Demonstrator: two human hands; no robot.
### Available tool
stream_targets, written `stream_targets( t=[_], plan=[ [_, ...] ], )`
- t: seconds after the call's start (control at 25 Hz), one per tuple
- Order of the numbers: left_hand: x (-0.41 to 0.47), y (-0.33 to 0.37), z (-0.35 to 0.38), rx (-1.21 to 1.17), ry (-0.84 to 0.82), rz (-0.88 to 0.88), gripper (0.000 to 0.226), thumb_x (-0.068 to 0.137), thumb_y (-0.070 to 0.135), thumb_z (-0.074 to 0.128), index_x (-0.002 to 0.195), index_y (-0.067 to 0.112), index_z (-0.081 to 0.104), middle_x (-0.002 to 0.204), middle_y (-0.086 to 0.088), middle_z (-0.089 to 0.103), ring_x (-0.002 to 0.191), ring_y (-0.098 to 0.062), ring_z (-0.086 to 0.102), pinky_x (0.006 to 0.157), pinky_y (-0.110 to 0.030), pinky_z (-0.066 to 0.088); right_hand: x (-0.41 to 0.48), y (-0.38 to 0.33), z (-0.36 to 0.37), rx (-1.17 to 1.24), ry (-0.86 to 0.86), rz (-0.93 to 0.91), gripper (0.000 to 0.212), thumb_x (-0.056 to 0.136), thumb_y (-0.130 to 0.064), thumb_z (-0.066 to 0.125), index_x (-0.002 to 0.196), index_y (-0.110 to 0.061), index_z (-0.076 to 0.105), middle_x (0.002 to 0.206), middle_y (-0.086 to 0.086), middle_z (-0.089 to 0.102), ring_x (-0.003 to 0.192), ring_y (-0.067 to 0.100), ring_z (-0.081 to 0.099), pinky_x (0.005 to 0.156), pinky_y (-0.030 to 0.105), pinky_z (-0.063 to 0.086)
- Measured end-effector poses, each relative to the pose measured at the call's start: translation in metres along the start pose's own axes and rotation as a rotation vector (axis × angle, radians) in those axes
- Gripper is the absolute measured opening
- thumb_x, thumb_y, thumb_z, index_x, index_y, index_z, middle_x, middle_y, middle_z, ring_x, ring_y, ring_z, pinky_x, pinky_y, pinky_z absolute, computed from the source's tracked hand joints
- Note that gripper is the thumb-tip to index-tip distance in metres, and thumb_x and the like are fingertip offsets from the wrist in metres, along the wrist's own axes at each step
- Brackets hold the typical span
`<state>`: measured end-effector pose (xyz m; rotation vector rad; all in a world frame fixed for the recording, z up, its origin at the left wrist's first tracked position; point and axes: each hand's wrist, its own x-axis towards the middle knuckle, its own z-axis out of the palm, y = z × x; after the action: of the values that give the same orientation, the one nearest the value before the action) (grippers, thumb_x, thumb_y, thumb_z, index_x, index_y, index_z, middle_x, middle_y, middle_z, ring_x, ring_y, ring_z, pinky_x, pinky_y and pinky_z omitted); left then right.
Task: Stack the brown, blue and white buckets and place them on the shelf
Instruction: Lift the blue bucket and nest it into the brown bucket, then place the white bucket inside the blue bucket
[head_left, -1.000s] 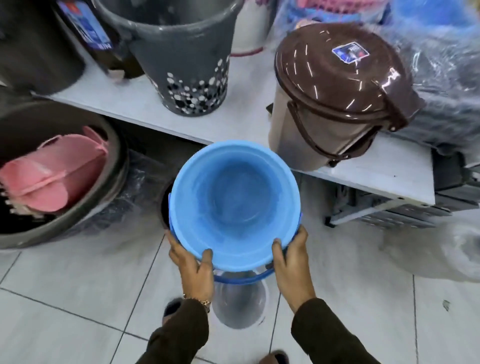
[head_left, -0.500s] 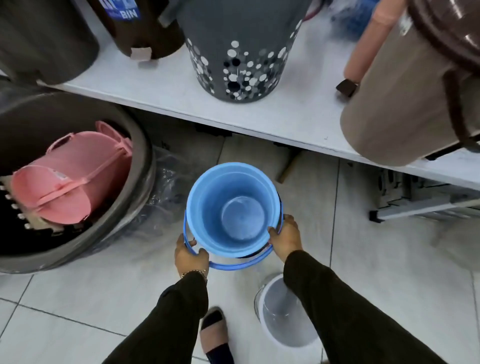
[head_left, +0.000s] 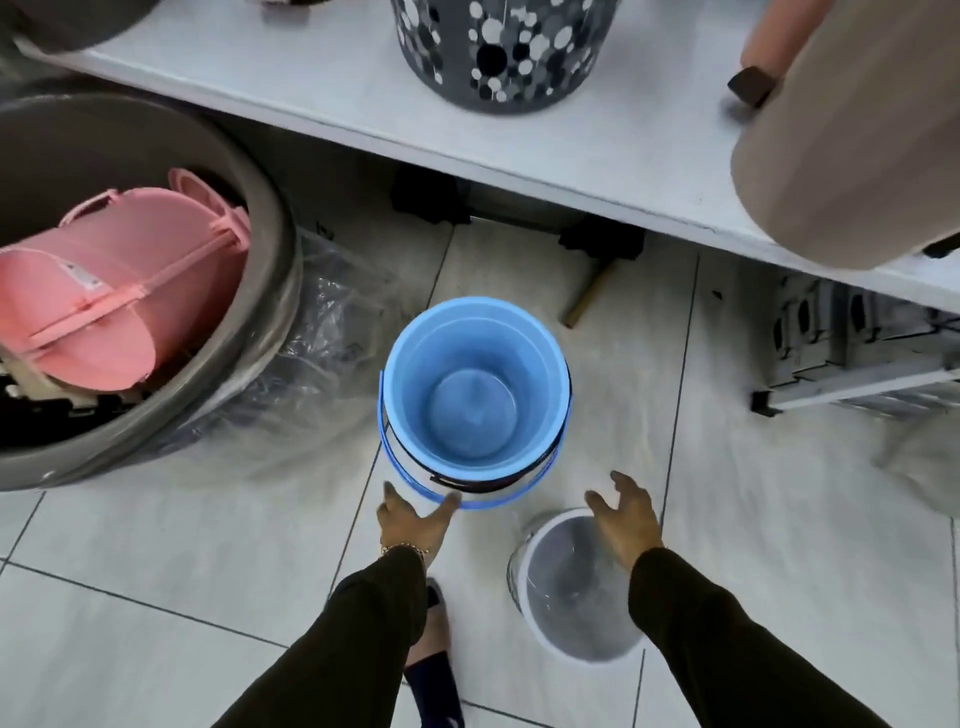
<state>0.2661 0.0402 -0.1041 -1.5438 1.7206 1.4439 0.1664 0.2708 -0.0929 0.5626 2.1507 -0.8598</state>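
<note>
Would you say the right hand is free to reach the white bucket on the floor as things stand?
Probably yes: the right hand is open and empty, over the rim of the white bucket, which stands upright with its mouth uncovered beside the blue bucket.

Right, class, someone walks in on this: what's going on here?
A person is stacking buckets on the floor. The blue bucket sits nested in a dark one, only its rim showing. Both hands are open: the left hand by the blue handle, the right hand over the white bucket standing apart. Nothing is on the shelf yet.
</note>
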Motion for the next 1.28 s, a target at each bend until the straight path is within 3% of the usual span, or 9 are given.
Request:
stream_targets(
  t=[0.12, 0.24, 0.44, 0.68, 0.76, 0.96, 1.04, 1.12, 1.28],
  plan=[
    [-0.013, -0.058, 0.046, 0.291, -0.299, -0.09, 0.103, 0.08, 0.06, 0.066, 0.156, 0.016, 0.013, 0.163, -0.011, 0.025, 0.147, -0.028, 0.032, 0.12, -0.038, 0.028, 0.0, 0.08, -0.014, -0.138, 0.008, 0.092, 0.07, 0.096, -0.019, 0.061, 0.154, -0.005, 0.025, 0.156, 0.023, 0.033, 0.14, 0.04, 0.039, 0.115, 0.043, 0.034],
    [-0.019, -0.1, 0.1, 0.314, -0.409, -0.006, 0.105, 0.085, 0.051, 0.065, 0.157, 0.016, -0.002, 0.165, -0.007, 0.016, 0.15, -0.025, 0.025, 0.12, -0.033, 0.023, -0.006, 0.15, -0.019, -0.157, -0.073, 0.137, 0.074, 0.098, -0.015, 0.059, 0.157, -0.009, 0.016, 0.158, 0.021, 0.032, 0.141, 0.04, 0.039, 0.114, 0.044, 0.035],
    [-0.018, -0.123, 0.155, 0.305, -0.252, 0.275, 0.104, 0.07, 0.018, 0.074, 0.154, 0.019, 0.014, 0.149, -0.011, 0.037, 0.137, -0.034, 0.038, 0.106, -0.035, 0.038, 0.005, 0.212, -0.016, -0.197, -0.068, -0.021, 0.071, 0.1, -0.02, 0.055, 0.159, -0.024, 0.015, 0.142, 0.02, 0.055, 0.128, 0.039, 0.054, 0.104, 0.039, 0.042],
    [-0.073, -0.13, 0.161, 0.354, -0.251, 0.308, 0.092, 0.065, 0.023, 0.055, 0.151, 0.033, 0.021, 0.123, -0.015, 0.039, 0.112, -0.04, 0.055, 0.096, -0.046, 0.052, -0.027, 0.237, -0.052, 0.109, 0.034, -0.062, 0.051, 0.102, -0.012, 0.048, 0.149, -0.029, 0.038, 0.111, 0.012, 0.065, 0.106, 0.035, 0.062, 0.1, 0.048, 0.052],
    [-0.098, -0.116, 0.159, 0.235, -0.221, 0.39, 0.087, 0.065, 0.017, 0.057, 0.146, 0.035, 0.031, 0.117, -0.012, 0.045, 0.106, -0.034, 0.056, 0.083, -0.05, 0.059, -0.052, 0.23, -0.074, 0.178, 0.102, -0.15, 0.049, 0.102, -0.012, 0.05, 0.146, -0.03, 0.042, 0.112, 0.007, 0.063, 0.107, 0.036, 0.064, 0.094, 0.058, 0.056],
    [-0.174, -0.029, 0.121, 0.028, -0.087, 0.657, 0.085, 0.069, 0.003, 0.063, 0.148, 0.023, 0.037, 0.135, -0.013, 0.05, 0.114, -0.02, 0.053, 0.103, -0.044, 0.049, -0.109, 0.148, -0.137, 0.205, 0.269, -0.443, 0.046, 0.102, -0.024, 0.051, 0.145, -0.035, 0.041, 0.133, 0.009, 0.054, 0.096, 0.025, 0.068, 0.085, 0.053, 0.061],
    [-0.19, 0.014, 0.089, -0.067, -0.043, 0.736, 0.086, 0.072, 0.0, 0.065, 0.149, 0.025, 0.035, 0.139, -0.006, 0.046, 0.119, -0.022, 0.055, 0.099, -0.042, 0.054, -0.124, 0.092, -0.153, 0.213, 0.273, -0.544, 0.048, 0.102, -0.026, 0.051, 0.147, -0.036, 0.039, 0.132, 0.005, 0.053, 0.091, 0.017, 0.067, 0.085, 0.048, 0.062],
    [-0.193, 0.049, 0.051, -0.114, 0.035, 0.782, 0.085, 0.076, -0.003, 0.064, 0.15, 0.025, 0.033, 0.135, -0.002, 0.044, 0.106, -0.015, 0.057, 0.082, -0.02, 0.059, -0.134, 0.033, -0.155, 0.206, 0.263, -0.639, 0.049, 0.102, -0.024, 0.053, 0.148, -0.033, 0.039, 0.13, -0.002, 0.05, 0.09, 0.013, 0.066, 0.087, 0.044, 0.062],
    [-0.161, 0.092, -0.014, -0.123, 0.235, 0.818, 0.081, 0.079, 0.0, 0.066, 0.151, 0.018, 0.033, 0.136, 0.001, 0.046, 0.116, -0.015, 0.048, 0.087, 0.0, 0.04, -0.123, -0.066, -0.125, 0.148, 0.127, -0.755, 0.063, 0.097, -0.011, 0.06, 0.151, -0.031, 0.035, 0.134, 0.001, 0.046, 0.093, 0.013, 0.066, 0.091, 0.039, 0.06]
  ],
)
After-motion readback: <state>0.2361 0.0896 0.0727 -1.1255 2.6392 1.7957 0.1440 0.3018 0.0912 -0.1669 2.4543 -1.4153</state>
